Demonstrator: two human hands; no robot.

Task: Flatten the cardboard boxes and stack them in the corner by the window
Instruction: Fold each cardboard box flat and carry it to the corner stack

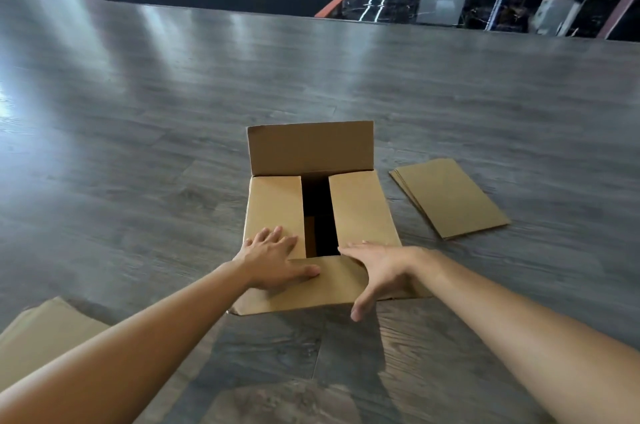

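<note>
Now I have both hands, left hand (272,259) and right hand (379,269), spread flat on the cardboard box (360,212), whose flaps I judge must open next.

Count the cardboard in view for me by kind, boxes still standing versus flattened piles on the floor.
Open brown cardboard box, still standing: 1
Piles of flattened brown cardboard: 2, one right of the box, one at the lower left edge
Total: 3
</note>
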